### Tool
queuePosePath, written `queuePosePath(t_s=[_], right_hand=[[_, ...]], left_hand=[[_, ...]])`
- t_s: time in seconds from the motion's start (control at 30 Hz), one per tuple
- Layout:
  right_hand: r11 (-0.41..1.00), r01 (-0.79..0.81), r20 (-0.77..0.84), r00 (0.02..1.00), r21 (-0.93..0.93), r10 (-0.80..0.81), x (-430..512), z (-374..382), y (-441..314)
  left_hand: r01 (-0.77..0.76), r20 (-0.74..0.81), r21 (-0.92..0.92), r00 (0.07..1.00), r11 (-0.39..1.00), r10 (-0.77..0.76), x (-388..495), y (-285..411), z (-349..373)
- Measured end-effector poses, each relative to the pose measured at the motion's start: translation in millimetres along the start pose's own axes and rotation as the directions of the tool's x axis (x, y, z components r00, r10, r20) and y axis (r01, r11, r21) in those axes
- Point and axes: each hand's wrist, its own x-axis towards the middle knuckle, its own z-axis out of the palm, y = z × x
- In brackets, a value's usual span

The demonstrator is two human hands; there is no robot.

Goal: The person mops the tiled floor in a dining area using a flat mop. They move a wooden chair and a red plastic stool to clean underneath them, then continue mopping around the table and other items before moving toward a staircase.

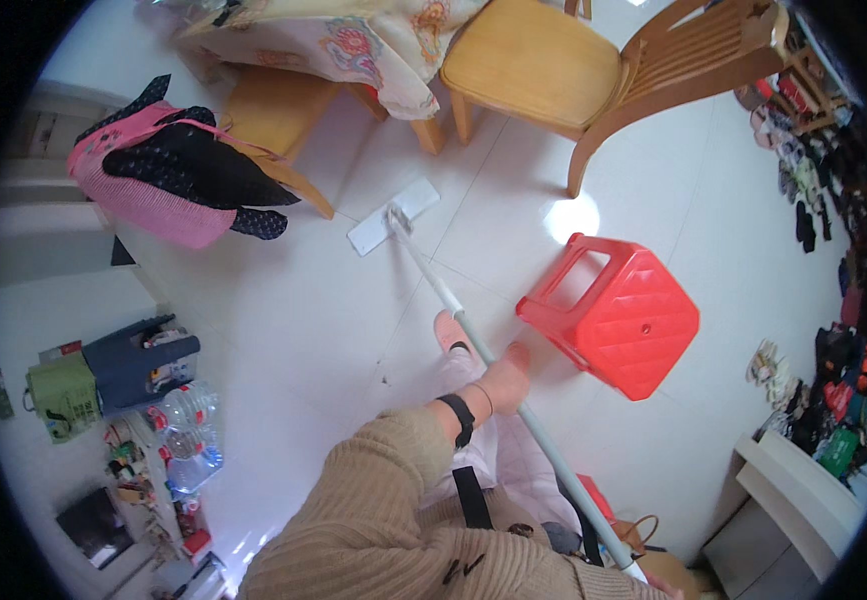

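Observation:
A flat mop (439,289) runs from the lower right up to its rectangular white head, which lies on the pale tiled floor. My left hand (510,381) is wrapped around the middle of the pole, a black band on its wrist. At the bottom edge, my right hand (662,586) grips the pole's upper end and is mostly cut off by the picture's rim and the sleeve. Beyond my left hand shows a pink slipper (450,330) on my foot. To the right of the pole stands a red plastic stool (639,319).
Wooden chairs (534,64) stand by a table with a flowered tablecloth (396,45). One chair carries a pink and black garment (178,169). Bags and large plastic bottles (185,420) line the left wall. Several shoes (771,371) lie at right, near a white cabinet (793,472).

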Motion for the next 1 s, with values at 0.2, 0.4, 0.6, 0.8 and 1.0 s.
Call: queuePosePath(t_s=[0.2, 0.4, 0.6, 0.8, 1.0], right_hand=[[0.901, 0.087, -0.141, 0.977, -0.424, -0.161, -82, -35, 11], [0.498, -0.093, -0.488, 0.415, -0.862, -0.768, -138, -55, -29], [0.427, -0.146, -0.451, 0.255, -0.892, -0.855, -179, -58, -88], [0.028, -0.141, -0.062, 0.239, -0.99, -0.969, -189, -35, -198], [0.24, -0.129, -0.269, 0.317, -0.962, -0.91, -236, -55, -273]], left_hand=[[-0.095, 0.131, -0.095, 0.986, 0.991, 0.107, -8, 56, -23], [-0.078, 0.088, -0.226, 0.991, 0.971, 0.1, 14, 33, -90], [-0.143, -0.391, -0.349, 0.921, 0.926, -0.005, 4, 21, -154], [-0.208, -0.9, -0.429, 0.179, 0.879, -0.397, 28, -9, -134], [-0.156, -0.822, -0.56, 0.232, 0.814, -0.521, -27, -37, -150]])
